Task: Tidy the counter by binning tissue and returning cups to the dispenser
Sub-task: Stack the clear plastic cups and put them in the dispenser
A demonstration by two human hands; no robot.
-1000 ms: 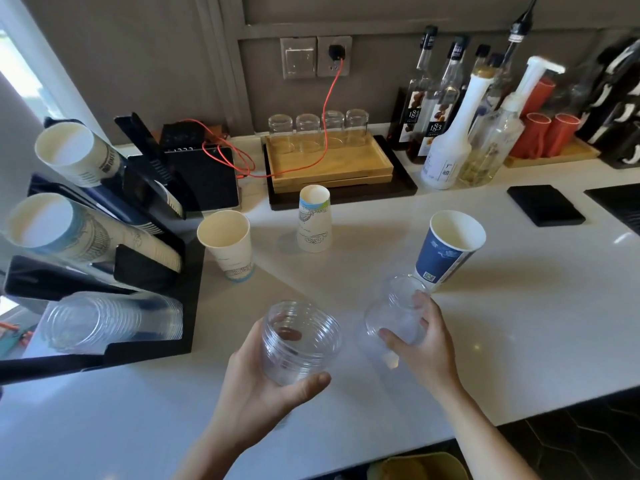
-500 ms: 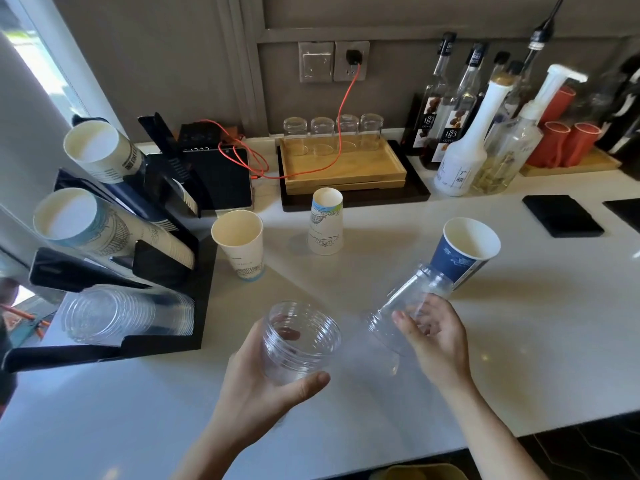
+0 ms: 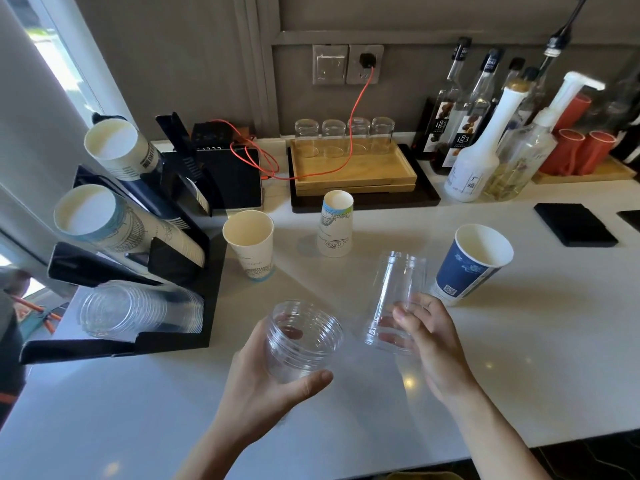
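Observation:
My left hand (image 3: 263,386) grips a stack of clear plastic cups (image 3: 301,337), mouth tilted toward me. My right hand (image 3: 429,341) holds a single clear plastic cup (image 3: 394,292) lifted off the counter, its base pointing up and away. On the white counter (image 3: 519,358) stand an upright white paper cup (image 3: 250,242), an upside-down white paper cup (image 3: 335,223) and a blue paper cup (image 3: 471,265). The black cup dispenser (image 3: 145,268) at the left holds two rows of paper cups and a bottom row of clear cups (image 3: 138,310). No tissue is in view.
A wooden tray (image 3: 353,168) with several upturned glasses sits at the back, a red cable running over it. Syrup bottles (image 3: 478,133) and red cups (image 3: 581,150) line the back right. A black pad (image 3: 575,225) lies right; a black scale (image 3: 239,174) stands by the dispenser.
My right hand has picked the single clear cup up from the counter and turned it more upright. The left hand and its stack have stayed put.

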